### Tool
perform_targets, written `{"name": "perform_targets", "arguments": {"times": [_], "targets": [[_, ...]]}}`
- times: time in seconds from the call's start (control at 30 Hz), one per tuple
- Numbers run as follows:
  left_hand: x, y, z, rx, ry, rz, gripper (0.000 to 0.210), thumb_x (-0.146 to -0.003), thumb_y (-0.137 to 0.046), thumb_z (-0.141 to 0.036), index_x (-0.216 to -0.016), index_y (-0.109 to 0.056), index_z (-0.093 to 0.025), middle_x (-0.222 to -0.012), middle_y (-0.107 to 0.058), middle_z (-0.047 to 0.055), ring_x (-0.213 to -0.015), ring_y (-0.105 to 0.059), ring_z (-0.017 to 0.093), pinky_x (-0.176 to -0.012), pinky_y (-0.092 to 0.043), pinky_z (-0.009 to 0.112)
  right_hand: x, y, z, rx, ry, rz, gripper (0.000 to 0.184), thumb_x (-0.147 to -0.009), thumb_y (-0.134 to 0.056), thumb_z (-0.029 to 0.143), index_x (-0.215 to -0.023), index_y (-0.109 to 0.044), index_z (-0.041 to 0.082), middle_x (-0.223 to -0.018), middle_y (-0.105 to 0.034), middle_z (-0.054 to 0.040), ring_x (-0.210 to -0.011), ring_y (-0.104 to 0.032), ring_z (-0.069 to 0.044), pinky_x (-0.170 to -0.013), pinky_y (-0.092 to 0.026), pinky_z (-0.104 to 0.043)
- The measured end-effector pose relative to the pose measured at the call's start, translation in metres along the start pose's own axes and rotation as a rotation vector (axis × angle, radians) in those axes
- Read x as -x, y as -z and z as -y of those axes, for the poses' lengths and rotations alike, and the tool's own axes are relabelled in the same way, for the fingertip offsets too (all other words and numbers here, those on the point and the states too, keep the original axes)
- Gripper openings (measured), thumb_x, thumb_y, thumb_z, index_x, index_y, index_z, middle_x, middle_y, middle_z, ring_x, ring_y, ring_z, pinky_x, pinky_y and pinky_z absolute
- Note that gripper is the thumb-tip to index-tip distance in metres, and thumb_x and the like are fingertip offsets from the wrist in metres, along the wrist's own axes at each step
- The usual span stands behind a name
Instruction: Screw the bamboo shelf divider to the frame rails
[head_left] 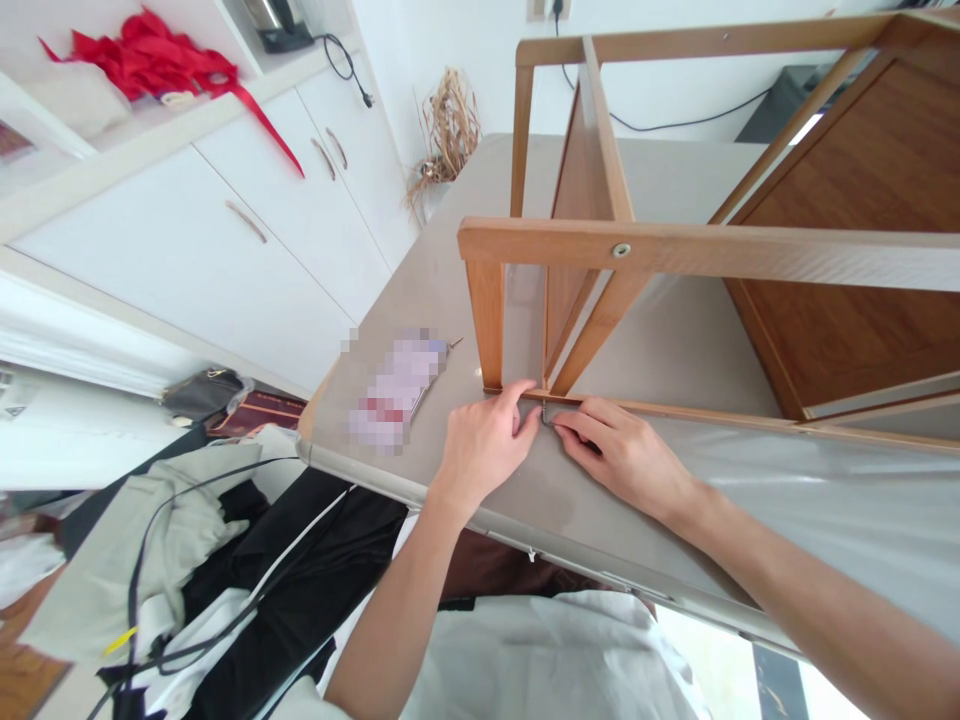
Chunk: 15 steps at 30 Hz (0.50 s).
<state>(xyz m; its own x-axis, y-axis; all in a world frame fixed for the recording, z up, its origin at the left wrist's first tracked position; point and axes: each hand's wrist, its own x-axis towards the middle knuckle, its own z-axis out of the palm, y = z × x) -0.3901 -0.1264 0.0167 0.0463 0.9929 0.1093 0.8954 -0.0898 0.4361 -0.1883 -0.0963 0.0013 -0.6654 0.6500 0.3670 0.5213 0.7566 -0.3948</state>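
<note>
Far left, one tangle of red ribbon (172, 60), then three cabinet handles (246, 221) on white doors. On to the grey table (442, 285): one pixelated item (397, 395), its markings too blurred to read, one slim screw-like piece (456, 343) just beside it. Here's the left hand (484, 440), forefinger on the bottom rail, thumb by one small metal piece (545, 411); whether it grips, I can't tell. The right hand (634, 455) pinches that piece, at the edge of one wooden frame (705, 255), one bolt head (621, 250) showing on its upper rail.
</note>
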Motion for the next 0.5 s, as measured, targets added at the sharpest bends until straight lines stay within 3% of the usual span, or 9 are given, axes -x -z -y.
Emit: {"name": "perform_targets", "arguments": {"times": [0.5], "targets": [[-0.0007,0.0007,0.0004,0.021,0.007,0.005,0.031,-0.095,-0.055,-0.035,-0.125,-0.059,-0.030,-0.068,-0.068,-0.007,-0.064,-0.065,0.013,-0.062,-0.038,0.025,-0.0021,-0.0015,0.0032,-0.036,-0.017,-0.055,0.014,-0.098,-0.050,0.021,-0.103,-0.063,0.021,-0.082,-0.056,-0.0021,-0.073,-0.056,-0.013,-0.071,-0.048,-0.027]]}}
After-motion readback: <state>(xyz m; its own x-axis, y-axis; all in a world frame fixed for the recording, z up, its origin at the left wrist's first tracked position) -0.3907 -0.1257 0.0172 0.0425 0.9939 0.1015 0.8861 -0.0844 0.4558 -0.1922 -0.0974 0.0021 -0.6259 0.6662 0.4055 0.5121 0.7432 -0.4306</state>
